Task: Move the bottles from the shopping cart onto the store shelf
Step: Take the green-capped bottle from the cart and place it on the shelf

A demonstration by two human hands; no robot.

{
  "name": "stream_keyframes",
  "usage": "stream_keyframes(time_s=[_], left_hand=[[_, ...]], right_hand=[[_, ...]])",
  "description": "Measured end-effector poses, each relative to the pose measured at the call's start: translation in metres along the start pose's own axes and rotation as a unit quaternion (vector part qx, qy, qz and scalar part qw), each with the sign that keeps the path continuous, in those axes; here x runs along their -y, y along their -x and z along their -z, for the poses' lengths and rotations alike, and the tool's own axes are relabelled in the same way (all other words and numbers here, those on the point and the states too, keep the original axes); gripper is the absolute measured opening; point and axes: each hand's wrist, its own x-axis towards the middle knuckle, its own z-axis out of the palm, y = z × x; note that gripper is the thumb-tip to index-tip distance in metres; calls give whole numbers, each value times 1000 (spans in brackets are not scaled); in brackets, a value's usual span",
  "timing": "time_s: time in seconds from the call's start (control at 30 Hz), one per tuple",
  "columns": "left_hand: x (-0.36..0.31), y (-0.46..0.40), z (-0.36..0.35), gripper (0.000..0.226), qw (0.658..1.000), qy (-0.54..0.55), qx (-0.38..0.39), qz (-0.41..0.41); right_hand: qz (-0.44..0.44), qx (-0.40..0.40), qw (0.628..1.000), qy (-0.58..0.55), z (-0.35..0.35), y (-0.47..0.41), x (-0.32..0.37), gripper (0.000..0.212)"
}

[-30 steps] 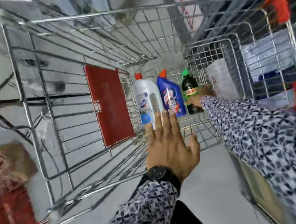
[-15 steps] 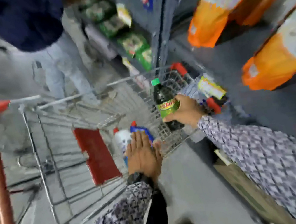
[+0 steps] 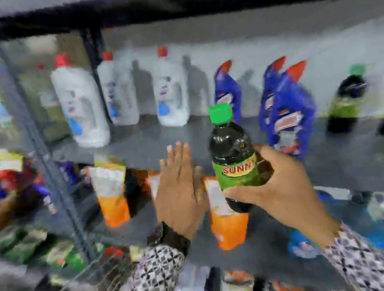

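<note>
My right hand (image 3: 277,184) grips a dark bottle (image 3: 233,153) with a green cap and a green label, upright in front of the grey store shelf (image 3: 339,159). My left hand (image 3: 180,187) hovers flat beside it, fingers apart, holding nothing. On the shelf stand three white bottles with red caps (image 3: 81,105), blue bottles with red caps (image 3: 286,112) and two dark bottles with green labels (image 3: 345,101) at the right. A bit of the cart's wire rim (image 3: 85,270) shows at the lower left; its inside is out of view.
Orange and white pouches (image 3: 111,190) stand on the lower shelf below my hands. A metal upright (image 3: 43,148) divides this bay from packed shelves at the left. A dark shelf board (image 3: 188,0) runs overhead. The view is blurred.
My right hand lifted the dark green-capped bottle out of the cart and up in front of the shelf. My view swung from the cart to the shelf. My left hand rose alongside, still flat.
</note>
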Motion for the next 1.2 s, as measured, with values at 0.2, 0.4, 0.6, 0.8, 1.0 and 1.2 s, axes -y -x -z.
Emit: stream_keyframes(time_s=[0.2,0.4,0.6,0.8,1.0,1.2], left_hand=[[-69,-103,-85,64,945,-93,313,-18],[-44,-110,-121,72,887,-216,399,-83],[-44,-108,-126,70,901,-192,384,-63],[-42,-110,-130,73,899,-195,387,-63],[-43,-110,-131,68,893,-208,392,-72],[-49,-108,-124,69,903,-181,386,-45]], right_hand=[[-33,-135,990,33,97,28,-24,56],[-87,-191,977,34,121,50,-49,57],[-125,-282,949,69,150,9,-79,52],[-164,-308,929,126,183,-42,-122,59],[-164,-299,930,138,183,-45,-135,60],[-159,-282,936,140,182,-38,-137,80]])
